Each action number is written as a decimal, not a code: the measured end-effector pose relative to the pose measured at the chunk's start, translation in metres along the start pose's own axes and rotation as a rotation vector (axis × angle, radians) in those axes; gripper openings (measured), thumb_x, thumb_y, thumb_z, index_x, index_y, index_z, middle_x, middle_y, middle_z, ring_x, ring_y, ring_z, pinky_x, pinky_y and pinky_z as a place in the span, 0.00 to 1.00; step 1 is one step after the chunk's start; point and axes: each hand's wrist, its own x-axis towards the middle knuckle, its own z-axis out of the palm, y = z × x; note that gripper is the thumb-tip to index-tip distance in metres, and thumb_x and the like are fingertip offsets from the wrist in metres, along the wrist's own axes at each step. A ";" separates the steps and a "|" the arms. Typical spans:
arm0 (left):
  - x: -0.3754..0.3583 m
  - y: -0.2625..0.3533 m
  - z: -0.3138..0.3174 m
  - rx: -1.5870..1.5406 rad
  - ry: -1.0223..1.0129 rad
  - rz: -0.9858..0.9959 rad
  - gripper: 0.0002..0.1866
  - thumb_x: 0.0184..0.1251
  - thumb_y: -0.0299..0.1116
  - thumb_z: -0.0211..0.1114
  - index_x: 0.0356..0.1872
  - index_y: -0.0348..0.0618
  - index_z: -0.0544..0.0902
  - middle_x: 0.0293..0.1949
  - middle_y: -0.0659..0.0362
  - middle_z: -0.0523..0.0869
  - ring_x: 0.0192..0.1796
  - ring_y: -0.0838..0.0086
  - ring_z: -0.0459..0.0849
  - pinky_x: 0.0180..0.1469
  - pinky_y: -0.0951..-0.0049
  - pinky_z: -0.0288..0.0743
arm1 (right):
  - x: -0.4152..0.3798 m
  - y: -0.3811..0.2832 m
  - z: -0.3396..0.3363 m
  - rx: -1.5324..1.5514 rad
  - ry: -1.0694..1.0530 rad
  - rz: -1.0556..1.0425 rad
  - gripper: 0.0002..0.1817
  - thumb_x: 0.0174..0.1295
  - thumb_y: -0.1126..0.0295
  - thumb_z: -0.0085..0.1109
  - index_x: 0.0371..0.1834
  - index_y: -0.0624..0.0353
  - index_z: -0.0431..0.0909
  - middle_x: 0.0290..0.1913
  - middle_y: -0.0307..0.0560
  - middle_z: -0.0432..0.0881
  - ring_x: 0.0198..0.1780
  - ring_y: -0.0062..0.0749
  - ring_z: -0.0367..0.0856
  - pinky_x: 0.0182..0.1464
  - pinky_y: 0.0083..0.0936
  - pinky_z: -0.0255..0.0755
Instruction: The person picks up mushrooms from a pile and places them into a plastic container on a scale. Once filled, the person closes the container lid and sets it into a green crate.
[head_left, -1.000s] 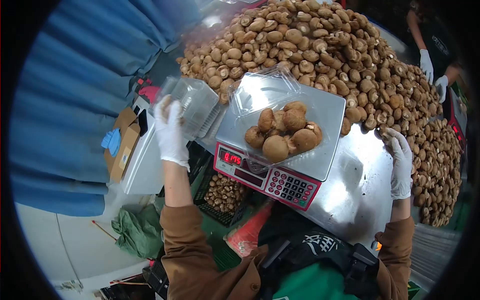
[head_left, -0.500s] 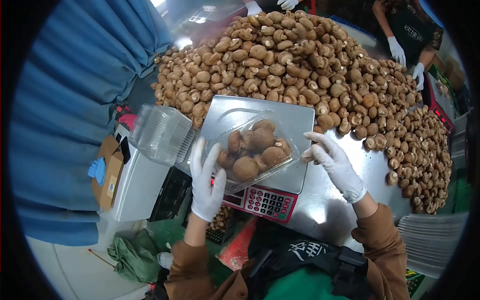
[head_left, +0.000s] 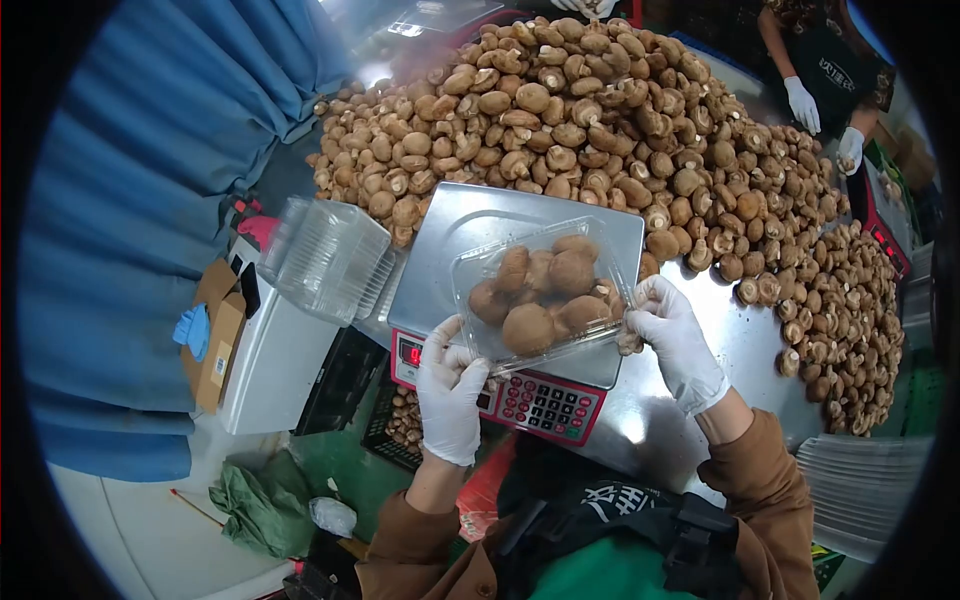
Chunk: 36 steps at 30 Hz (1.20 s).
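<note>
A clear plastic tray [head_left: 472, 268] with several brown mushrooms [head_left: 528, 329] in it is over the steel plate of a digital scale [head_left: 425, 255]. My gloved left hand [head_left: 452, 395] is closed on the tray's near left corner, thumb and fingers pinching the rim. At the right end, my gloved right hand [head_left: 680, 345] grips the rim with thumb and forefinger. A small mushroom [head_left: 630, 343] shows under the right hand's curled fingers. Red digits light up part of the scale's display [head_left: 410, 354], left of its keypad [head_left: 545, 405].
Beyond the scale, a large mushroom heap [head_left: 590, 120] spreads across the steel table [head_left: 655, 430]. Stacked clear trays [head_left: 325, 262] stand at left, with more tray stacks [head_left: 860, 495] at lower right. A co-worker's gloved hands [head_left: 803, 105] are at the far right, near another scale [head_left: 885, 235].
My left hand has moved right and down onto the tray's corner. My right hand has come down to the tray's right end and closed on it. The tray sits further right.
</note>
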 end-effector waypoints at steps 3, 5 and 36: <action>0.005 0.009 0.002 0.147 -0.027 -0.013 0.31 0.74 0.22 0.65 0.75 0.34 0.64 0.38 0.59 0.84 0.40 0.78 0.84 0.42 0.79 0.81 | -0.011 -0.016 -0.007 0.002 -0.045 0.056 0.11 0.74 0.68 0.60 0.54 0.58 0.75 0.37 0.44 0.88 0.37 0.26 0.88 0.40 0.20 0.79; 0.007 0.024 -0.011 0.355 -0.038 0.029 0.30 0.76 0.24 0.64 0.75 0.38 0.65 0.44 0.59 0.85 0.45 0.80 0.83 0.46 0.79 0.80 | -0.015 -0.022 -0.022 -0.080 -0.099 0.073 0.16 0.76 0.60 0.61 0.58 0.57 0.77 0.41 0.44 0.90 0.41 0.26 0.89 0.44 0.19 0.79; 0.049 0.043 0.014 1.527 -0.434 1.265 0.18 0.58 0.20 0.68 0.52 0.38 0.84 0.41 0.51 0.88 0.40 0.60 0.90 0.37 0.65 0.84 | 0.006 0.004 0.030 -0.526 0.071 -0.587 0.52 0.56 0.57 0.78 0.83 0.50 0.58 0.78 0.68 0.63 0.77 0.62 0.66 0.75 0.44 0.67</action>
